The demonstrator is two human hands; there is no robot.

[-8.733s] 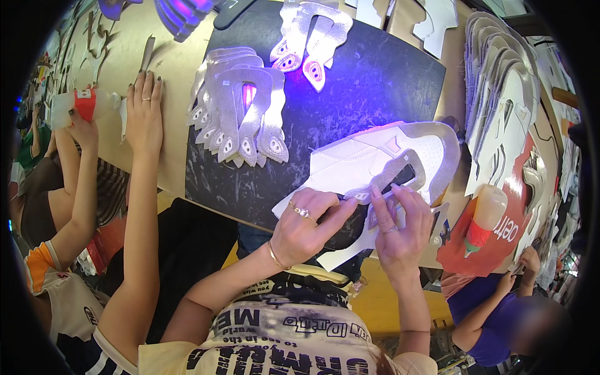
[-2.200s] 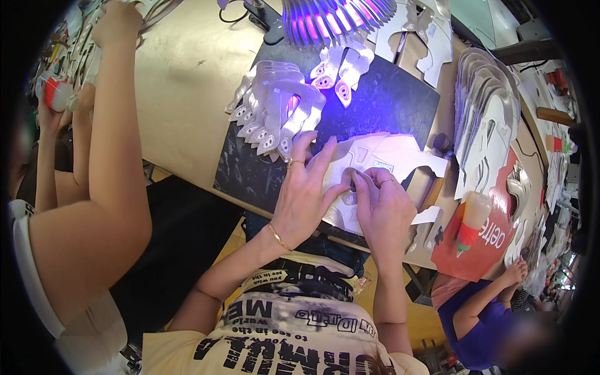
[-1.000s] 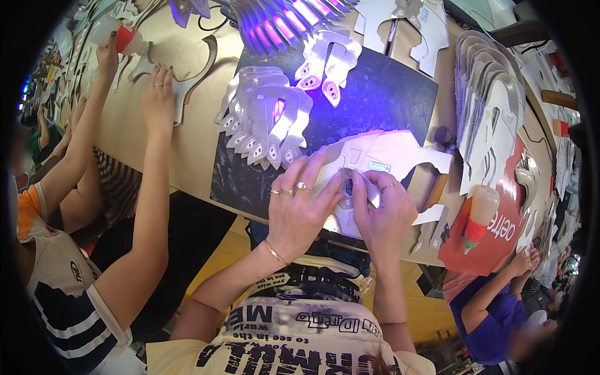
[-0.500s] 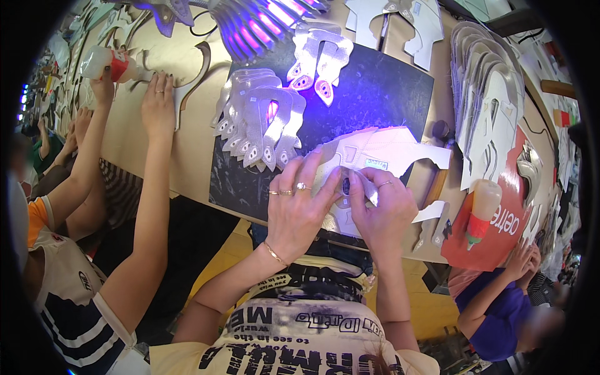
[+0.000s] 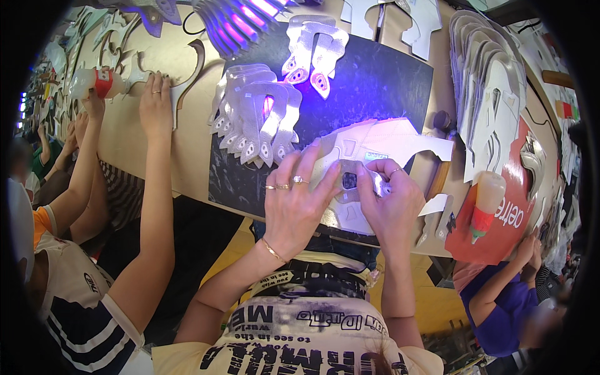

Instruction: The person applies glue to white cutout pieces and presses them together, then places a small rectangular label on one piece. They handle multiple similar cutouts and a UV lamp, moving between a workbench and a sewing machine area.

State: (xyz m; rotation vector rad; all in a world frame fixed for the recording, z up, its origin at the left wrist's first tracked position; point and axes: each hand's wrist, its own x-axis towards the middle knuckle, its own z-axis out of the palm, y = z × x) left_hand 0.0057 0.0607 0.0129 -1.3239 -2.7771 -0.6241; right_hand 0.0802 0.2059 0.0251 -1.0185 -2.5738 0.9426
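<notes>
A flat white shoe upper panel (image 5: 400, 134) lies at the near edge of a dark mat, beneath both my hands. Across it runs a small grey curved fabric piece (image 5: 351, 167), with a dark gap showing inside its curve. My left hand (image 5: 295, 201) rests on the panel, thumb and forefinger pressing the left side of the grey piece. At the other side, my right hand (image 5: 394, 203) pinches the piece's shiny end between thumb and forefinger. Beyond my left hand sit overlapping grey U-shaped pieces (image 5: 253, 100); further back lie more U-shaped pieces (image 5: 317, 47) under violet light.
A ribbed lamp (image 5: 237, 22) glows over the dark mat (image 5: 387, 81). Stacked white panels (image 5: 484, 81) stand at right, near a glue bottle (image 5: 487, 203) on a red sheet (image 5: 459, 240). At left, a co-worker holds another bottle (image 5: 94, 84) beside a curved cut piece (image 5: 187, 84).
My right fingers have moved slightly right and apart from the left ones, uncovering more of the grey piece and the dark gap. The co-worker's bottle has shifted a little left.
</notes>
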